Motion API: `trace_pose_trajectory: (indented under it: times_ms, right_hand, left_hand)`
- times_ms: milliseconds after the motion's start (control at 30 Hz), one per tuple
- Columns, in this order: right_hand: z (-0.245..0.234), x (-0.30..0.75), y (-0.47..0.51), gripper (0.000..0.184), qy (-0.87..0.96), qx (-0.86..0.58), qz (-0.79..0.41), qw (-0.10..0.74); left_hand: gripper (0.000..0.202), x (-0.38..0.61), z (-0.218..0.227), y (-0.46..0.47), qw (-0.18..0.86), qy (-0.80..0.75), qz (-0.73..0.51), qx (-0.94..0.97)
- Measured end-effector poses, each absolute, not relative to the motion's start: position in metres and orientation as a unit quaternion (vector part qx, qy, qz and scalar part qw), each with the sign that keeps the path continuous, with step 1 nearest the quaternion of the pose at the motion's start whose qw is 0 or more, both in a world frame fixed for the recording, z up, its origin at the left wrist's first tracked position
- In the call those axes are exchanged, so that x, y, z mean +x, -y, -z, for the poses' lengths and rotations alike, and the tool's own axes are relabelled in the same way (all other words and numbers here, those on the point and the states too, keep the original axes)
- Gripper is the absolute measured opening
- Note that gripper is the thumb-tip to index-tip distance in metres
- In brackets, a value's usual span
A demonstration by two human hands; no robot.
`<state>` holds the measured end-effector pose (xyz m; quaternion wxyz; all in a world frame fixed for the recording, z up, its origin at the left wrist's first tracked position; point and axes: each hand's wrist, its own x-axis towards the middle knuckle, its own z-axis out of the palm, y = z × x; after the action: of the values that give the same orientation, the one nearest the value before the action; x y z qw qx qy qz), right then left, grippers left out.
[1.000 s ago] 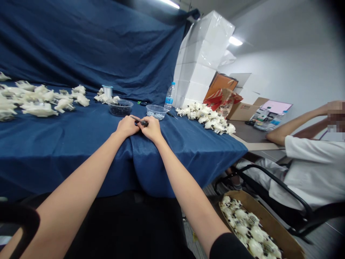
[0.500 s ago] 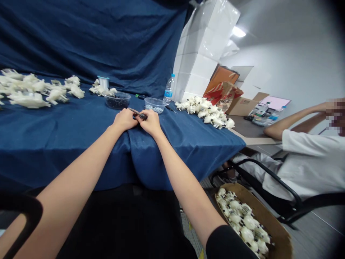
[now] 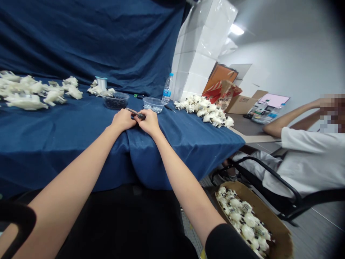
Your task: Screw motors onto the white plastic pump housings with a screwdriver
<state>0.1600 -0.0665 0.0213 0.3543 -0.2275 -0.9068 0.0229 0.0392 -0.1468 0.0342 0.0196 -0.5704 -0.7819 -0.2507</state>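
Note:
My left hand (image 3: pixel 123 119) and my right hand (image 3: pixel 148 121) meet at the middle of the table's front part, fingers curled and almost touching. A slim dark tool (image 3: pixel 141 116), with a thin shaft and a thicker dark end, is gripped in my right hand. Its shaft crosses towards my left hand, whose closed fingers hide whatever is in them. Just beyond the hands stand a clear bowl of small black parts (image 3: pixel 115 100) and a clear bowl of small silvery parts (image 3: pixel 153 105).
Cream plastic pieces (image 3: pixel 27 93) are piled at left, and cream pieces with black parts (image 3: pixel 203 110) at right. A spool (image 3: pixel 101 83), a water bottle (image 3: pixel 167 89) and a thin-shafted tool (image 3: pixel 170 108) stand or lie behind. Below right is a filled carton (image 3: pixel 281 233); a person (image 3: pixel 309 154) sits beyond it.
The camera view has shifted slightly. Both hands keep nearly the same place and grip, with no other clear difference.

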Motion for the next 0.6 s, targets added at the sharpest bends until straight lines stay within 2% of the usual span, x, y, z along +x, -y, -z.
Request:
trace_pose_trajectory:
  times_ms: [600]
  right_hand:
    - [-0.0203,0.1613,0.0671,0.019,0.905,-0.223,-0.027,0.360]
  left_hand:
    - [0.027,0.0412,-0.0353,0.1497,0.024,0.779,0.247,-0.575]
